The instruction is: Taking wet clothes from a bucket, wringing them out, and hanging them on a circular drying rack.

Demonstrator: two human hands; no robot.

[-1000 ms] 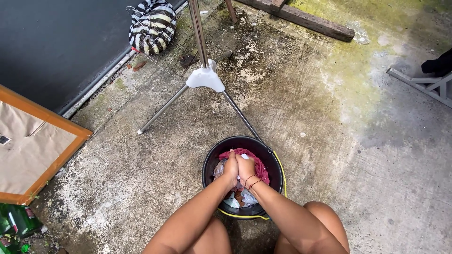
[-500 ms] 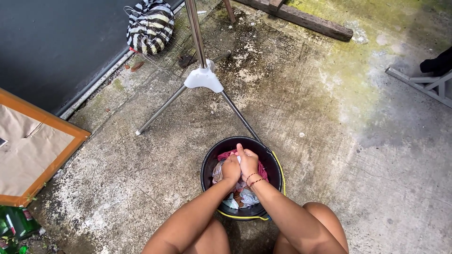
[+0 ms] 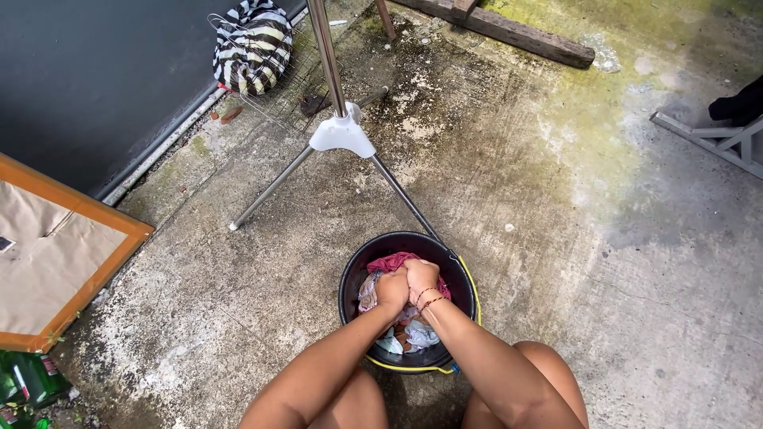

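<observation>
While fists press together, wet laundry (image 3: 389, 264) under left hand (image 3: 393, 289), right hand (image 3: 421, 277) grip

Both hands (image 3: 407, 284) on bucket (image 3: 354, 270) laundry (image 3: 389, 262)

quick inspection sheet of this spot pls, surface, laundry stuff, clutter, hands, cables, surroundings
surface: concrete floor, stained, green growth at top right
job's things: black bucket with yellow rim, full of mixed cloth; pink cloth on top
clutter: striped bag by wire rack; green bottles at lower left
grippers: left hand and right hand pressed together, each in a closed grip on the cloth in the bucket
cables: nothing seen
surroundings: tripod stand behind bucket; dark wall; framed board; wooden beam
</observation>
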